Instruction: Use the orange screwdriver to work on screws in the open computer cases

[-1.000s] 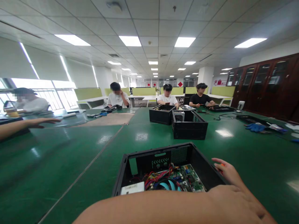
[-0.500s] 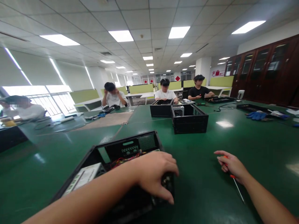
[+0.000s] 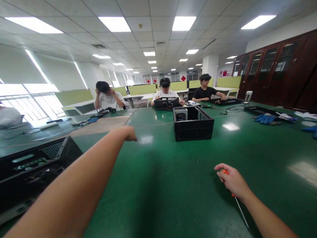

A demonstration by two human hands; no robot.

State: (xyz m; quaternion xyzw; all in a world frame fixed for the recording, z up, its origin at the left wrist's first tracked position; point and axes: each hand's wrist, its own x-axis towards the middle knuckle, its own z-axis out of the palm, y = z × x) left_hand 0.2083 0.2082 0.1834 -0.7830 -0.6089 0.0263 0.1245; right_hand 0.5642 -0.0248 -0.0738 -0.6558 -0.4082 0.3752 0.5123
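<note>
My left hand [image 3: 129,133] is stretched forward over the table, apart from any object. Its fingers are mostly hidden behind the back of the hand. Beyond my left forearm, at the left edge, lies an open black computer case [image 3: 64,155] with a perforated panel, partly cut off by the frame. Low over the table on the right, my right hand [image 3: 234,181] is closed around a screwdriver [image 3: 241,211] with an orange handle. Its long metal shaft points down toward me. Another open black computer case [image 3: 194,129], with a power supply [image 3: 181,114] inside, stands ahead of me.
Several people sit across the green table [image 3: 173,185]; one in white holds a tilted black case [image 3: 166,103]. Blue gloves [image 3: 264,119] and a black panel [image 3: 259,110] lie at the right. A brown mat [image 3: 106,127] covers part of the far left.
The near computer case has shifted far left, and my left hand has come off it, forward and left. The person opposite has tilted their case up. My right hand still grips the screwdriver.
</note>
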